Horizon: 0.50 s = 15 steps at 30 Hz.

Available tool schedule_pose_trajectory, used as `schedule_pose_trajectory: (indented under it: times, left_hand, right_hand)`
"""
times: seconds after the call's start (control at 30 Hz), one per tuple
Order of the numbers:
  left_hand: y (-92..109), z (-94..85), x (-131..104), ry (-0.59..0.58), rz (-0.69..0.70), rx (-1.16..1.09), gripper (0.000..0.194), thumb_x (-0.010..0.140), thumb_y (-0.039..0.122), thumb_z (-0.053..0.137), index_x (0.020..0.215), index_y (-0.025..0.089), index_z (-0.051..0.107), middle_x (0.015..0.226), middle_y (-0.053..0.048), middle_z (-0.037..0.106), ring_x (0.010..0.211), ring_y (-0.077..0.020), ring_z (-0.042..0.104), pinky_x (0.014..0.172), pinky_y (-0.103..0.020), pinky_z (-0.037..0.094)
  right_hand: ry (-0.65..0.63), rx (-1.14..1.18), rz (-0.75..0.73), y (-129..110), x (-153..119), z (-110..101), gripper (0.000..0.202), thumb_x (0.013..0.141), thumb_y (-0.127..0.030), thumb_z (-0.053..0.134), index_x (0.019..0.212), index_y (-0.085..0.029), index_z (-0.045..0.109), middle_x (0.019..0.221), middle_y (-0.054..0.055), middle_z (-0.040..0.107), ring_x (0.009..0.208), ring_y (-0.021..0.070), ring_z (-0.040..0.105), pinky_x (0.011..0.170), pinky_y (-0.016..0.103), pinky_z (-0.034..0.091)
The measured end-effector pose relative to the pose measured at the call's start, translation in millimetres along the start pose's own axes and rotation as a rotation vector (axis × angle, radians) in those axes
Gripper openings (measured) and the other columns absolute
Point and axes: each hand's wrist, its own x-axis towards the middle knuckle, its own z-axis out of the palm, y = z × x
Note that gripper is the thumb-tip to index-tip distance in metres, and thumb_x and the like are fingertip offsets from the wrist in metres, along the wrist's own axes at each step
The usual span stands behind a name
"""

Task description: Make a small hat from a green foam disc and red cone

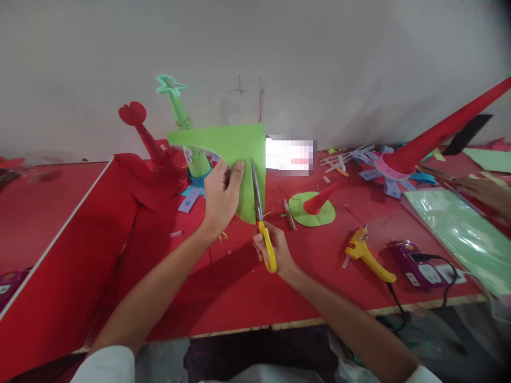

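Observation:
My left hand (pixel 223 194) is closed on a sheet of green paper (pixel 249 143), with the thumb lying on its front. A large curved piece is gone from the sheet's lower left side. In my right hand (pixel 277 247) is a pair of scissors (pixel 263 234) with yellow handles, pointing upward. The metal blades lie along the lower right part of the sheet and look nearly closed. Just right of the scissors, a green paper disc with a small red paper cone (pixel 317 202) on it rests on the table.
A yellow glue gun (pixel 369 255) and a purple power strip (pixel 419 266) with cords lie to the right. Behind stand a green paper cone (pixel 197 159) and a tall red cone (pixel 423 135). At far right is another person's hand (pixel 485 191). A red divider (pixel 75 234) rises on the left.

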Motion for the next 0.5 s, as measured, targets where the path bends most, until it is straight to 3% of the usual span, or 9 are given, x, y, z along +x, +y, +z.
schedule_pose_trajectory:
  times: [0.13,0.37,0.5]
  left_hand:
    - [3.4,-0.2,-6.9,0.015,0.037,0.095,0.047,0.109,0.060,0.057,0.080,0.023,0.050,0.061,0.006,0.036,0.053,-0.0098,0.031,0.052,-0.031,0.022]
    - [4.2,5.3,-14.2,-0.044,0.069,0.095,0.040,0.108,0.041,0.059,0.077,0.023,0.043,0.059,0.008,0.035,0.051,-0.0088,0.029,0.050,-0.029,0.023]
    - [4.1,8.6,-20.2,-0.070,0.081,0.133,0.040,0.106,0.037,0.061,0.075,0.023,0.040,0.058,0.009,0.033,0.051,-0.0081,0.028,0.050,-0.028,0.023]
  right_hand:
    - [-0.012,0.004,-0.067,4.7,0.6,2.7,0.077,0.073,-0.100,0.067,0.085,-0.026,0.049,0.060,-0.010,0.040,0.048,0.0078,0.036,0.043,0.024,0.035]
    - [0.023,-0.045,-0.117,11.8,5.2,0.1,0.068,0.082,-0.091,0.068,0.088,-0.026,0.049,0.068,-0.007,0.042,0.056,0.0098,0.033,0.047,0.025,0.031]
    - [0.057,-0.088,-0.155,11.9,8.4,-2.8,0.066,0.087,-0.091,0.061,0.092,-0.025,0.055,0.075,-0.004,0.049,0.063,0.0126,0.043,0.056,0.027,0.041]
